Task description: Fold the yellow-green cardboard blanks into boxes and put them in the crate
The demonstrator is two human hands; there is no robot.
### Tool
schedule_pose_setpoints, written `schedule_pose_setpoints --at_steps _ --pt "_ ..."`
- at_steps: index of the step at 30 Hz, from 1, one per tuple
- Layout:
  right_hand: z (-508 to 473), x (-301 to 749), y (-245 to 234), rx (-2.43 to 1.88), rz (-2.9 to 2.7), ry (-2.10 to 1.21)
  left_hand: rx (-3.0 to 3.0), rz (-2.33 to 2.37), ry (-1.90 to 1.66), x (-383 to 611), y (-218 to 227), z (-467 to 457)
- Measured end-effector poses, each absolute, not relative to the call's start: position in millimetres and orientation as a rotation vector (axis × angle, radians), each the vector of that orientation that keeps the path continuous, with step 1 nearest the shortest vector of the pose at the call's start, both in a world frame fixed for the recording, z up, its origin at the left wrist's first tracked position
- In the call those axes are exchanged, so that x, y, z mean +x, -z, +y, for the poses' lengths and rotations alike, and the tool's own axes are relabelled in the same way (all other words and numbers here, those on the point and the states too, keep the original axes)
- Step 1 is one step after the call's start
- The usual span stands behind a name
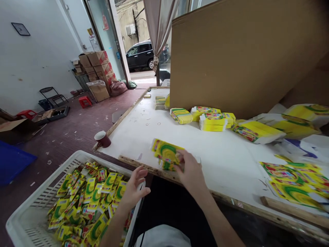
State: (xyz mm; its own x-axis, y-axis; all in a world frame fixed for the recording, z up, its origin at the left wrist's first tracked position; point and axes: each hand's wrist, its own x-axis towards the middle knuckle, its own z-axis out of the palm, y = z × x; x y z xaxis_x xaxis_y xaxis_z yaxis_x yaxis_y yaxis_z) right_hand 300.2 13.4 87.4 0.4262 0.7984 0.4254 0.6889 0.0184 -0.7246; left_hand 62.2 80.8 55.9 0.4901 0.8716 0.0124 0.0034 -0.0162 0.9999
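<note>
Right grip (190, 169) grasps a yellow carton (166, 151), thumb and fingers pinching its near end, so the carton juts out to the left of the grip above the near edge of the white worktop (221, 151). Another printed part shows just under it; whether that is a second carton I cannot tell. Left grip (134, 188) is released and holds nothing, its fingers loosely curled and the thumb apart, left of the right grip and nearer the body, by the basket's right side. Left of that grip and below it stands the white plastic basket (28, 226), where many small yellow cartons (89, 195) lie in a jumble. Beyond the left grip and to its left, a dark red mug (102, 140) stands upright at the corner of the worktop. Ahead of the right grip, bundles of yellow cartons (214, 122) sit in front of a tall cardboard sheet (231, 58). Well to the right of the same grip, flat printed cartons (290, 178) lie overlapping, a wooden strip (295, 211) just on their near side. Far beyond both grips, a black car (140, 55) shows through the doorway.
</note>
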Motion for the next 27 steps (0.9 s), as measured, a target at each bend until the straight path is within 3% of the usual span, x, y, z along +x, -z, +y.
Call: schedule_pose_setpoints --at_steps 6,11,15,21,24,27 --pt "-1.0 225.2 -87.2 -1.234 -1.294 -0.783 0.573 0.472 -1.182 115.0 -87.4 70.5" --pt "-4.9 207.9 -82.6 -0.86 -1.113 -1.187 0.576 0.401 -1.352 122.5 -106.5 70.1" --pt "0.8 209.2 -81.0 -1.083 -1.207 -1.023 0.761 0.584 -1.446 117.4 -84.7 66.1" --pt "8.5 233.1 -75.4 -1.149 -1.187 -0.735 1.019 0.77 -1.269 104.5 -54.2 64.5" --pt "6.4 245.3 -71.1 -1.166 -1.283 -0.67 1.206 0.902 -1.141 88.5 -61.7 76.3" --pt "2.0 259.4 -70.5 -1.243 -1.442 -0.367 1.433 0.768 -0.968 63.1 -84.7 91.2"
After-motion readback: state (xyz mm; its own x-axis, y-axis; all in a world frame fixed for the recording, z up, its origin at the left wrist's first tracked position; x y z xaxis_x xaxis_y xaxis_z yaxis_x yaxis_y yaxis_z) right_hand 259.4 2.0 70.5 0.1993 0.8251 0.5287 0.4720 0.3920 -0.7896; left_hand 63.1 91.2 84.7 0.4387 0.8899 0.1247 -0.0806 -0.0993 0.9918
